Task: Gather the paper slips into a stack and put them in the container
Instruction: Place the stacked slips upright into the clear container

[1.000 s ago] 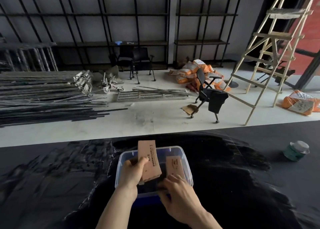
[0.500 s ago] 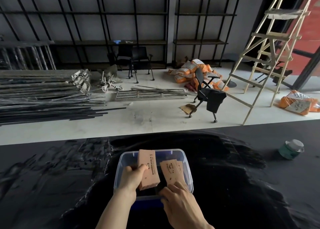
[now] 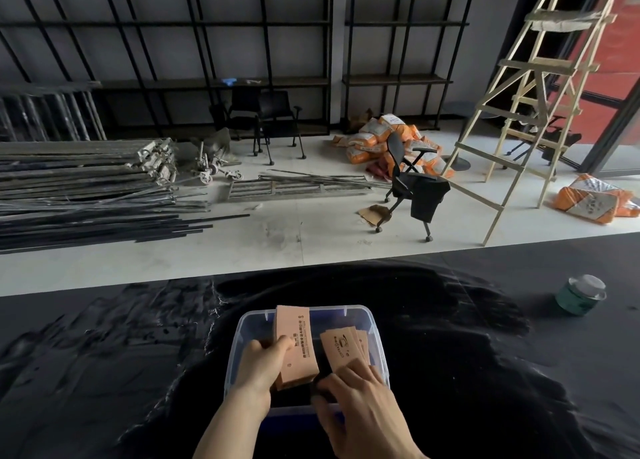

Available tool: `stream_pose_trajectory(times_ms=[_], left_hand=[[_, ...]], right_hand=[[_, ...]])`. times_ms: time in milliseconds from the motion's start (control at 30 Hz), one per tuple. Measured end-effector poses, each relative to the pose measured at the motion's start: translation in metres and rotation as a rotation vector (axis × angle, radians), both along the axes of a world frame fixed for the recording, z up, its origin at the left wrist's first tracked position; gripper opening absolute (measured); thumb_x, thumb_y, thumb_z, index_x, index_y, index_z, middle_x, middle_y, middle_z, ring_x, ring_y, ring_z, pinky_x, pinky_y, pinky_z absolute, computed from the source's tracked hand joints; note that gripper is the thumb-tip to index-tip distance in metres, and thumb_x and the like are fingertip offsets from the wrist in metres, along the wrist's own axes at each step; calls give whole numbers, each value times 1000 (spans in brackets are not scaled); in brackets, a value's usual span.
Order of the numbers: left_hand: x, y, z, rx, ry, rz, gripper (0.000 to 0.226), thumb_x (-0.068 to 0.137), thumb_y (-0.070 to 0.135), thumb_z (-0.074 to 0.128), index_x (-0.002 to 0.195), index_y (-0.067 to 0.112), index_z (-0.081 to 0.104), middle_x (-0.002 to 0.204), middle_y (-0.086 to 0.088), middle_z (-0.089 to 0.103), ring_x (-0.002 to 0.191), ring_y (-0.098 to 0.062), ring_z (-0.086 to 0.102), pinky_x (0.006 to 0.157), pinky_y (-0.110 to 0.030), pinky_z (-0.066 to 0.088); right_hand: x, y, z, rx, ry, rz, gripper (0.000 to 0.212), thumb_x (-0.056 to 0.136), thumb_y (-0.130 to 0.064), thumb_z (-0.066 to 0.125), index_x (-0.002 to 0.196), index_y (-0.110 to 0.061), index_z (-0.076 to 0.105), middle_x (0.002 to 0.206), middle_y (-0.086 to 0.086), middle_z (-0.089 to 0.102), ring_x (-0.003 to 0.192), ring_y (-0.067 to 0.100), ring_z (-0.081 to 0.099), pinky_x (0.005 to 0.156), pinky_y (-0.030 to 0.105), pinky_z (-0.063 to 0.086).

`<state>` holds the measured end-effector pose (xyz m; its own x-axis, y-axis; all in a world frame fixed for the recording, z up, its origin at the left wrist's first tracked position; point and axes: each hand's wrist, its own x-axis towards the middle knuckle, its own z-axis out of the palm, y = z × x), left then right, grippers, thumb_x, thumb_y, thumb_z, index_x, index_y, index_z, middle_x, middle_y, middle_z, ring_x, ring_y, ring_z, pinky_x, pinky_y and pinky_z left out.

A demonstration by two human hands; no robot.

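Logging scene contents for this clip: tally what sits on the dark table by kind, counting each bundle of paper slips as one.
Clear plastic container: 1
Slip bundles: 2, one in the left hand, one under the right hand
Green jar: 1
Total: 4

A clear plastic rectangular container [image 3: 376,347] with a blue base sits on a black cloth-covered table [image 3: 485,372], and both hands reach into it. The left hand [image 3: 259,363] grips a stack of tan printed paper slips [image 3: 295,346], tilted up on end, while the right hand [image 3: 360,403] presses its fingers on a second, fanned bunch of tan slips [image 3: 341,347]. Well off to the right stands a green jar with a clear lid [image 3: 580,295].
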<state>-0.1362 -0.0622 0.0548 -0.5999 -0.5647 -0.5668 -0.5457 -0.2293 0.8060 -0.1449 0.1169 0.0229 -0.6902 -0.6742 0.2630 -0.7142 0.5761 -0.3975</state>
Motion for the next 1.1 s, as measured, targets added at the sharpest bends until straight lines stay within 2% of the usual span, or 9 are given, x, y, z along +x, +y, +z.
stream_pose_trajectory(times_ms=[100, 200, 367, 533, 633, 767, 900, 1033, 1100], left_hand=[[-1, -1, -1, -14, -1, 20, 16, 88, 18, 72, 83, 12, 58, 83, -16, 71, 80, -31, 68, 77, -42, 56], [1, -1, -2, -3, -2, 33, 20, 86, 23, 74, 96, 8, 65, 94, -18, 74, 91, -35, 69, 84, -45, 56], [2, -3, -9, -51, -8, 14, 28, 86, 21, 73, 107, 4, 67, 93, -13, 75, 84, -26, 69, 65, -33, 52], [3, -1, -9, -40, -8, 35, 28, 86, 20, 73, 106, 3, 65, 102, -16, 73, 93, -30, 66, 77, -36, 47], [3, 2, -9, -51, -11, 32, 31, 87, 21, 72, 110, 2, 64, 104, -16, 73, 92, -29, 65, 72, -35, 46], [6, 5, -10, -64, -33, 25, 31, 89, 21, 70, 113, 3, 61, 90, -8, 67, 78, -17, 58, 67, -33, 42], [7, 6, -8, -47, -37, 10, 28, 88, 23, 70, 108, 4, 66, 92, -10, 70, 81, -20, 61, 61, -30, 43], [2, 2, -10, 16, -88, -45, 31, 87, 23, 72, 110, 6, 60, 107, -18, 69, 102, -34, 63, 74, -38, 48], [-2, 5, -12, 20, -138, -82, 42, 87, 20, 71, 122, 5, 52, 116, -19, 66, 109, -35, 60, 81, -42, 49]], right_hand=[[-16, -9, 11, 89, 59, 79, 33, 98, -36, 42, 87, -26, 72, 95, -12, 73, 108, 14, 56, 100, 32, 47], [-27, -12, 13, 191, 44, 109, 41, 94, -33, 36, 84, -21, 74, 98, -7, 75, 115, 20, 56, 109, 37, 43], [-33, -9, 3, 329, 97, 105, 44, 94, -37, 37, 85, -20, 76, 101, -2, 73, 119, 24, 54, 118, 43, 35], [-30, -10, 5, 298, 7, 14, 47, 91, -40, 33, 89, -19, 76, 115, 2, 63, 115, 22, 54, 105, 41, 48], [-28, -9, 8, 308, -35, -20, 52, 91, -41, 27, 95, -17, 73, 123, 3, 58, 117, 23, 51, 100, 39, 48], [-28, -8, 7, 310, -28, -54, 57, 89, -42, 24, 96, -16, 74, 123, 3, 57, 114, 23, 54, 95, 38, 50], [-27, -7, 11, 295, -40, -60, 53, 88, -41, 26, 100, -20, 73, 121, 0, 57, 111, 21, 55, 95, 36, 53], [-31, 3, 18, 38, -44, -249, 23, 86, -29, 56, 99, -25, 74, 104, -7, 64, 96, 15, 59, 79, 31, 55], [-36, 10, 17, 0, -87, -394, 26, 82, -22, 69, 108, -23, 72, 110, -5, 63, 101, 18, 58, 82, 33, 55]])
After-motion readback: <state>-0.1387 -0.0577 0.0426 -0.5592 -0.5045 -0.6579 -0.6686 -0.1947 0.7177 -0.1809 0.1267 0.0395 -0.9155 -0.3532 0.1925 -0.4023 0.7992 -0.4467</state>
